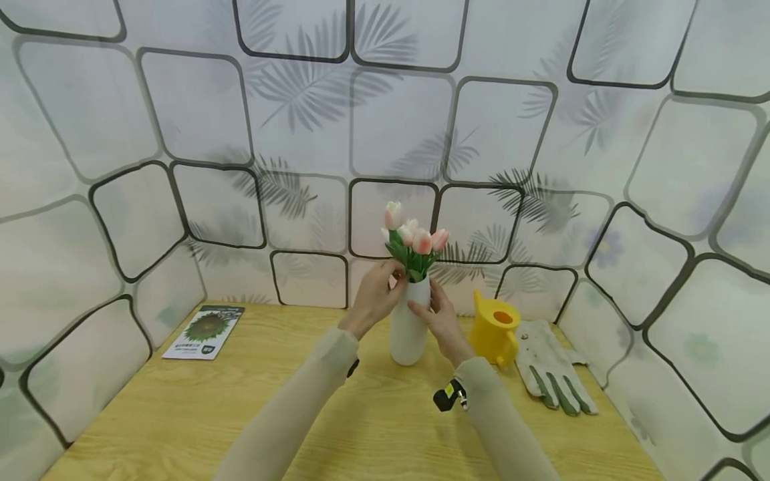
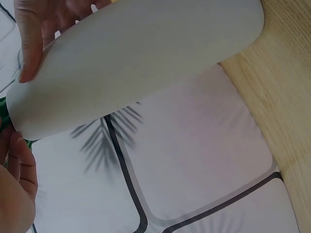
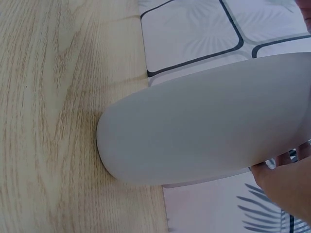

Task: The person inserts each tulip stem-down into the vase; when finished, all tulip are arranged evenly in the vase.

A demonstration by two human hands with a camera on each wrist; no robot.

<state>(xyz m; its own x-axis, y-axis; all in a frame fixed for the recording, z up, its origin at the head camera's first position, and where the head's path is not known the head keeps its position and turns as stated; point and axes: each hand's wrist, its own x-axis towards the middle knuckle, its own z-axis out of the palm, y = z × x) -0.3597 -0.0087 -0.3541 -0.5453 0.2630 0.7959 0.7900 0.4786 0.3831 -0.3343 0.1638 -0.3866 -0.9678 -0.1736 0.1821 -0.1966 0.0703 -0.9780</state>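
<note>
A tall white vase (image 1: 409, 331) stands upright on the wooden table, with pink and white tulips (image 1: 422, 243) and their green leaves rising from its mouth. My left hand (image 1: 375, 298) is at the rim on the left, its fingers curled and pinching at the green stems and leaves; the exact contact is partly hidden. Around the upper right side of the vase, my right hand (image 1: 445, 322) grips it, thumb in front and fingers behind. The right wrist view shows the vase's base (image 3: 116, 141) resting on the wood.
Right of the vase stands a yellow watering can (image 1: 494, 333), with a pair of white and green gloves (image 1: 550, 364) beside it. A seed packet with a sunflower picture (image 1: 204, 332) lies at the table's left. Patterned cloth walls (image 1: 313, 214) close in the back and sides.
</note>
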